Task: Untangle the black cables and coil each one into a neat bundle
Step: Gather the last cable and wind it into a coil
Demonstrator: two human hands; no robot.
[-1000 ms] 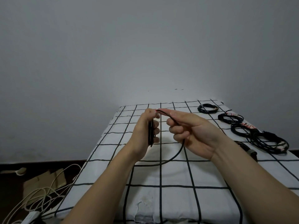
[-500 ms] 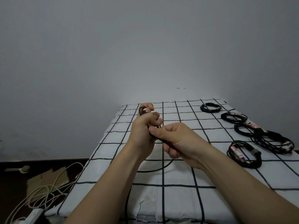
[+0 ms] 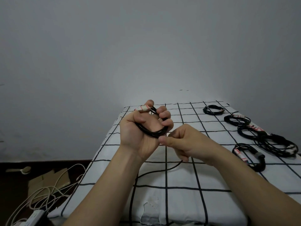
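L hand (image 3: 143,128) rotated palm-up w/ coil (image 3: 151,132); R hand (image 3: 184,141) dropped lower.

Six black cables (image 3: 153,132) (one held), two hands (image 3: 135,137)

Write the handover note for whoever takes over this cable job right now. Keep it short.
Left hand: grips the part-wound coil, taped end sticking out at the top.
Right hand: pinches the same cable just beside the coil.
Loose tail: hangs from the right hand onto the checked cloth.
Done: several bundles lie along the cloth's right side.
Left: wind in the tail, set this coil down with the others.
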